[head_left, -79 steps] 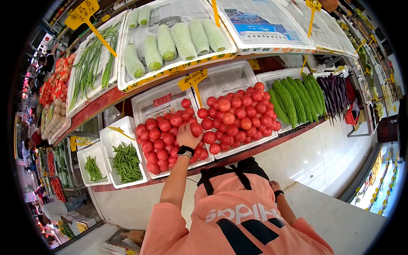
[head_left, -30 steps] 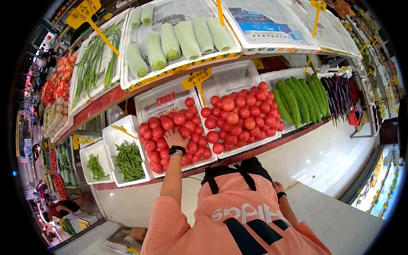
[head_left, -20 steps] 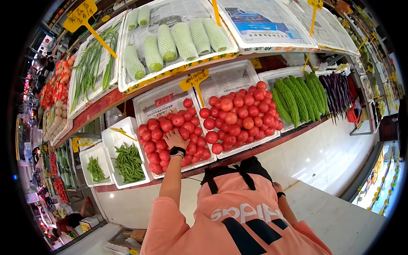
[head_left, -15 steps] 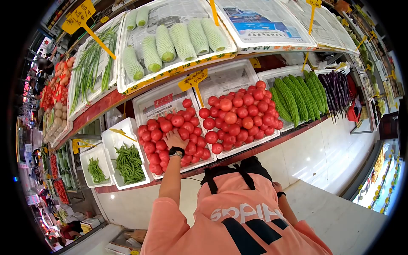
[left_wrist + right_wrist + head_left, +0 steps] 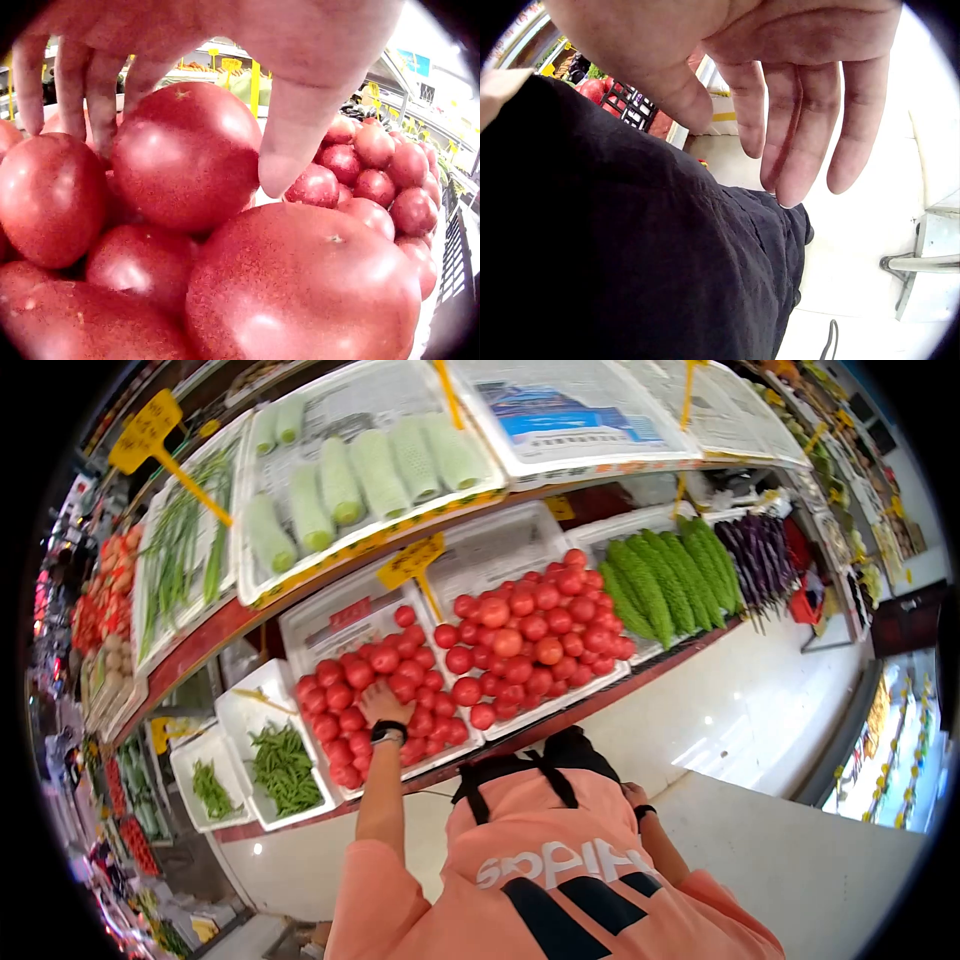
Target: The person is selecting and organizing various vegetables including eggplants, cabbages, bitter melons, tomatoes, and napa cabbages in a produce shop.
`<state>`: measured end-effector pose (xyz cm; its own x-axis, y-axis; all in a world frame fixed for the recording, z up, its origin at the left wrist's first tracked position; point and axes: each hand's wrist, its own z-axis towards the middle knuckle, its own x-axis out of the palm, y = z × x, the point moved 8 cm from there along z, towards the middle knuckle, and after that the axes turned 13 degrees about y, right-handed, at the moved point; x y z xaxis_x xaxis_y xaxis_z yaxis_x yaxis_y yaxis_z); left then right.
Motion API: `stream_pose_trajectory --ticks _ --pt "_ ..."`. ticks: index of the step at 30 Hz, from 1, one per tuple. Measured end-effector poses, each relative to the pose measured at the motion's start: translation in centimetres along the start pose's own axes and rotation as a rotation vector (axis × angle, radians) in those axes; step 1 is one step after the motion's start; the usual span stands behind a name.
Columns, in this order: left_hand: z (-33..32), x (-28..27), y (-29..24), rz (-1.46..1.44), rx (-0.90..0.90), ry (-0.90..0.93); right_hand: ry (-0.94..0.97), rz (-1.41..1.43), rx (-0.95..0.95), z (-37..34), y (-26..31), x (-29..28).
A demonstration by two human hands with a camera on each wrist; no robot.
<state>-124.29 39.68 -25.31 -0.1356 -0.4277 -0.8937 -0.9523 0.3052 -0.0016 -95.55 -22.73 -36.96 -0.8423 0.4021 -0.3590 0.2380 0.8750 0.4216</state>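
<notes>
My left hand [image 5: 385, 705] rests on the pile of red tomatoes [image 5: 335, 698] in the left white foam tray, fingers spread. Up close in the left wrist view, a round tomato [image 5: 186, 157] sits between the thumb and the index finger, with the thumb tip right at its side. The other fingers hang fairly straight behind a neighbouring tomato [image 5: 49, 199]. A larger tomato [image 5: 304, 281] fills the foreground below the thumb. My right hand [image 5: 802, 82] hangs beside the dark trousers [image 5: 645, 240], fingers loose and nothing in them.
To the right lie more tomatoes [image 5: 540, 625], bitter melons [image 5: 665, 580] and long dark eggplants [image 5: 755, 555]. Green peppers [image 5: 285, 770] fill a foam box on the left. Netted pale gourds [image 5: 340, 480] lie on the upper shelf. A yellow price sign [image 5: 412, 563] stands between the tomato trays.
Earlier the left hand was farther right in the tray, at a tomato; it then moved left and settled on the pile. The head view has just shifted and tilted. The right hand stays down.
</notes>
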Motion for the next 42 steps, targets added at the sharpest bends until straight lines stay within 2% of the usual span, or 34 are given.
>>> stream_pose_trajectory --ticks 1,4,10,14,15,20,22,24,26,28,30,32,36,38,40,42 --pt "-0.4 -0.2 -0.2 -0.013 0.019 -0.013 -0.008 -0.056 -0.019 -0.1 0.3 -0.1" --pt "-1.0 0.1 -0.3 -0.019 0.039 -0.048 0.006 0.076 -0.002 -1.1 0.7 0.1" --pt "-1.7 -0.1 -1.0 -0.022 0.052 -0.125 -0.019 0.037 0.025 -0.7 -1.2 0.0" --pt "-2.3 -0.4 -2.0 -0.041 0.061 -0.12 -0.064 -0.127 -0.052 0.0 -3.2 -0.4" --pt "-2.4 -0.3 -2.3 -0.057 0.07 -0.138 -0.029 -0.097 0.047 -0.6 -3.3 -0.5" --pt "-4.9 -1.2 -3.9 -0.073 0.097 -0.254 0.034 0.114 0.18 -3.2 -2.5 -1.5" --pt "-6.0 -1.1 -4.7 -0.11 0.217 -0.332 0.022 0.164 0.144 -2.4 -4.0 -2.2" --pt "-8.3 -2.0 -6.5 -0.083 0.225 -0.352 0.037 0.245 0.169 -2.7 -5.0 -3.0" --pt "-9.4 0.0 -7.6 -0.061 0.154 -0.331 0.03 0.32 0.164 -1.9 -7.0 -3.7" --pt "-13.2 -0.8 -11.5 -0.023 0.146 -0.408 0.022 0.397 0.149 -1.5 -9.1 -4.8" --pt "-15.4 1.4 -15.0 -0.12 0.426 -0.503 0.029 0.395 0.139 -1.2 -11.4 -6.0" --pt "-17.1 3.6 -20.1 -0.126 0.596 -0.423 -0.001 0.423 0.162 -1.4 -14.0 -7.2" --pt "-22.2 8.2 -32.0 -0.221 0.834 0.14 -0.015 0.485 0.208 -2.1 -20.4 -8.9" --pt "-24.6 11.6 -37.5 0.178 0.762 0.539 -0.02 0.512 0.24 -2.6 -23.4 -9.8" --pt "-25.8 15.0 -41.3 0.131 0.954 0.547 -0.023 0.553 0.247 -2.4 -26.7 -11.1" --pt "-26.8 17.7 -44.8 0.155 1.043 0.667 -0.042 0.619 0.269 -3.5 -29.3 -12.2"
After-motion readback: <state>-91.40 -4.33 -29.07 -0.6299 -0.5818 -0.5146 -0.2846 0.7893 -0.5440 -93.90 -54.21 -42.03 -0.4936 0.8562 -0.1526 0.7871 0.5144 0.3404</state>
